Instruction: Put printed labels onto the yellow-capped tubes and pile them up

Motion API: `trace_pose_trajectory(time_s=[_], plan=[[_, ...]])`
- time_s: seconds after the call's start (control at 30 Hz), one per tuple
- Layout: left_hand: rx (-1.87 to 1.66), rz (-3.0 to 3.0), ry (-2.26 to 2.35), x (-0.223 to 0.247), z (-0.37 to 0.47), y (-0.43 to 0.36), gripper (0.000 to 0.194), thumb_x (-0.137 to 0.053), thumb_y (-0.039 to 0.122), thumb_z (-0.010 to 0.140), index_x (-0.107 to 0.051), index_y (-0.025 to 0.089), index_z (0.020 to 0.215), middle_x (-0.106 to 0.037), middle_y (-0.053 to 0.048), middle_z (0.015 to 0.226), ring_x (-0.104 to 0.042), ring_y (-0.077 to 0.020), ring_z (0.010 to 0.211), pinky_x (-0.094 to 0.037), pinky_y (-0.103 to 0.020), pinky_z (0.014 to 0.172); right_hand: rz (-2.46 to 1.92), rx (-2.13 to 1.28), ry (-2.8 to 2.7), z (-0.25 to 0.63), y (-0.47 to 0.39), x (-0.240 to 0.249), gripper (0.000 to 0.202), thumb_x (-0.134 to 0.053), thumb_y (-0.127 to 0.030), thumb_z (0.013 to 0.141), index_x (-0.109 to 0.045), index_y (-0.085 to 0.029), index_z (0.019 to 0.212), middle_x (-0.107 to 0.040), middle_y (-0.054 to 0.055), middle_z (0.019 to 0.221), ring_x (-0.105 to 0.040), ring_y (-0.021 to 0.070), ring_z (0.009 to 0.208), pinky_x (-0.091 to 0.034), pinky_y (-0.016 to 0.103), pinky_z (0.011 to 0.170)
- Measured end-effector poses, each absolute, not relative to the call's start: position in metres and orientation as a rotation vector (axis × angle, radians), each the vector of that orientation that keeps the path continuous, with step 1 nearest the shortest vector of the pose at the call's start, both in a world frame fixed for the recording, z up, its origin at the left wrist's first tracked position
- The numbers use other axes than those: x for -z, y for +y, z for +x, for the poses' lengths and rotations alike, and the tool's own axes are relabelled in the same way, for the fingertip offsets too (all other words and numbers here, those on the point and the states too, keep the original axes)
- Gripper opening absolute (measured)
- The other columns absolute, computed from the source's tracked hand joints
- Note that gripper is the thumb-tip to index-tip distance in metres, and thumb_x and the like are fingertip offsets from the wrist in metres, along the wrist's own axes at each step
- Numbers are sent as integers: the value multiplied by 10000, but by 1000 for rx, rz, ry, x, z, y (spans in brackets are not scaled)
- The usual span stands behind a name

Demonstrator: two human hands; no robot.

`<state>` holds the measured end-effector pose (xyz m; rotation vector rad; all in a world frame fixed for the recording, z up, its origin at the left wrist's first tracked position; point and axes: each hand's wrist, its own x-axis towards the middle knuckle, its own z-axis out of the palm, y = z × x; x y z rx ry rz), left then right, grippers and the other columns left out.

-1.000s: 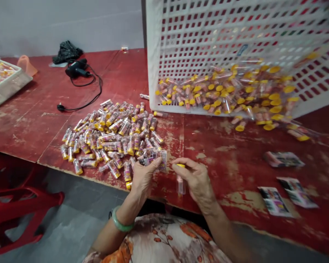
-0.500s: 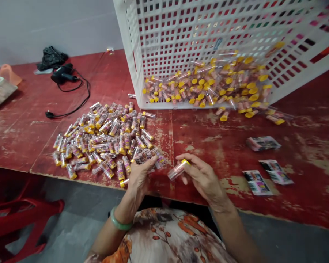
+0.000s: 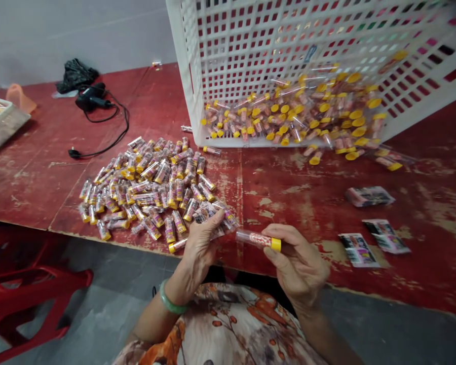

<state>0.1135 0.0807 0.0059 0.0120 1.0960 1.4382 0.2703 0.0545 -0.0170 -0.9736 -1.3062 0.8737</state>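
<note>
My right hand (image 3: pixel 298 258) pinches a clear tube (image 3: pixel 256 238) with a yellow cap and red-and-white contents, its clear end pointing left. The cap lies between thumb and fingers. In my left hand (image 3: pixel 203 238) are printed clear sleeves (image 3: pixel 228 219), fanned out under the thumb; the tube's clear end is close to their edge, and I cannot tell whether they touch. Left of that hand spreads a pile of sleeved tubes (image 3: pixel 148 185) with yellow caps, lying on the red table (image 3: pixel 273 192).
A white plastic crate (image 3: pixel 192 91) lies on its side at the back, with unsleeved yellow-capped tubes (image 3: pixel 289 111) spilling out. Stacks of sleeves (image 3: pixel 370 196) lie at right. A black hair dryer (image 3: pixel 93 99), a black bag (image 3: pixel 76 76), a white tray (image 3: pixel 7 124) and a red stool (image 3: pixel 30 299) are at left.
The tube in my right hand has turned from slanted to nearly level, and the right hand has shifted slightly right. My left hand keeps hold of the sleeves. The whole view has shifted slightly.
</note>
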Motion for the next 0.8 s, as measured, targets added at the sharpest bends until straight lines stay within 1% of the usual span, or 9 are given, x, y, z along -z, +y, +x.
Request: trace_pose_trajectory(time_s=[0.13,0.23,0.33,0.43,0.5,0.6,0.8], plan=[[-1402,68,1047,-3,113,77,430,-847,268,564,-665,139,931,-692,-42,836,-639,-141,663,-541,-296,669,-989,-738,-1358,267,54,15,231,-641,-139,766,-659,-230,978,-628,63,962,-614,216,880,-524,375,762],[-1396,98,1054,-2,112,74,392,-838,269,577,-664,150,907,-689,-34,866,-639,-137,682,-541,-294,688,-1020,-604,-1441,262,53,16,266,-656,-142,757,-658,-238,1006,-648,60,962,-631,222,880,-535,390,773],[-1397,85,1059,-4,111,72,356,-845,262,558,-655,151,837,-677,-10,804,-631,-133,671,-535,-288,670,-1037,-506,-1458,253,51,23,306,-668,-157,758,-644,-246,1049,-656,65,980,-645,225,872,-555,406,761],[-1427,93,1083,-5,111,71,366,-865,250,505,-642,145,776,-658,8,708,-616,-127,616,-521,-284,644,-1026,-384,-1499,244,50,33,379,-698,-147,740,-619,-254,1095,-663,64,973,-656,219,850,-578,392,722],[-1448,128,1101,-4,110,71,386,-869,242,491,-650,143,793,-669,1,711,-615,-129,605,-513,-288,654,-998,-340,-1544,239,51,39,420,-716,-142,729,-605,-259,1116,-664,62,975,-662,214,846,-587,374,707],[-1430,144,1126,-3,107,71,417,-870,234,481,-663,135,829,-687,-17,738,-625,-141,615,-511,-300,668,-958,-351,-1562,235,54,45,430,-724,-150,729,-592,-258,1124,-658,63,991,-663,208,851,-588,362,709],[-1358,158,1111,0,105,70,380,-880,225,454,-653,123,741,-670,-20,677,-601,-129,572,-495,-269,604,-862,-321,-1628,228,66,52,467,-717,-121,736,-571,-278,1150,-629,56,1042,-642,188,905,-572,335,728]])
